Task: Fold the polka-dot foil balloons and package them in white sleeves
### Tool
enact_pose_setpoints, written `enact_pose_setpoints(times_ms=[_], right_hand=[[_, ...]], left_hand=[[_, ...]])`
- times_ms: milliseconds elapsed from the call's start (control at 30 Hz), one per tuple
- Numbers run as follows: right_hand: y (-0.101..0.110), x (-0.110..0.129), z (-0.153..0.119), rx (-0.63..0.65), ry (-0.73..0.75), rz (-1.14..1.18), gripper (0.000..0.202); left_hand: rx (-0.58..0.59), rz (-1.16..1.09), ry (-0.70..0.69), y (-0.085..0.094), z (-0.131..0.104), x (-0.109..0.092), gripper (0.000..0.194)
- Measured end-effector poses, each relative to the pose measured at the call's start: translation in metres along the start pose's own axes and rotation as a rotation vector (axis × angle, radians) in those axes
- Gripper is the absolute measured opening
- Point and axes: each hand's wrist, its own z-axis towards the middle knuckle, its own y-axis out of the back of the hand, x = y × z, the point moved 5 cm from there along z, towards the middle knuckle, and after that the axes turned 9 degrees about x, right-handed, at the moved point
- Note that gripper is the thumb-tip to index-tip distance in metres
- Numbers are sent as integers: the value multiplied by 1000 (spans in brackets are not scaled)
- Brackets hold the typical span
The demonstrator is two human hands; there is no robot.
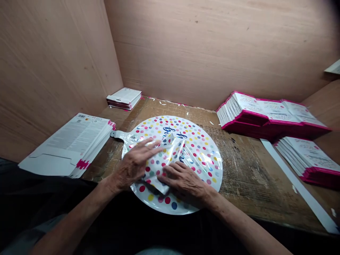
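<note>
Two hands are working on a flat, round, dotty balloon (203,156), which is lying in front of me on the brown table (239,173). My left hand (134,161) is spreading its fingers over a folded bit (170,154) in the middle. My right hand (183,179) is curling its fingers and resting on that folded bit's near side; I cannot tell if it is pinching. The balloon's tail (119,135) is pointing left, almost meeting the big white card pile (63,145). The balloon's bottom edge is sticking out past the table's near edge. Open table is showing on the right, up to a long white strip (297,184) and the pink-edged piles (273,113). A small card pile (124,98) is sitting at the back left, where the wood walls (207,49) are meeting. Tiny paper bits (162,104) are lying behind the balloon.
</note>
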Motion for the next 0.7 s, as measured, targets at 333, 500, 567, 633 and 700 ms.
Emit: enact_pose_setpoints(times_ms=[333, 500, 567, 633, 700], right_hand=[[-23, -83, -49, -468, -811, 713, 44], [-13, -104, -10, -43, -1173, 323, 42], [-5, -107, 1, 69, -1220, 251, 34], [6, -111, 13, 56, -1186, 204, 25], [16, -114, 30, 52, -1050, 168, 29]], left_hand=[[272, -212, 369, -49, 19, 21, 19], [143, 24, 912, -54, 29, 17, 32], [183, 86, 926, -60, 34, 17, 32], [226, 109, 903, -65, 38, 21, 32], [245, 120, 878, -67, 41, 25, 33]])
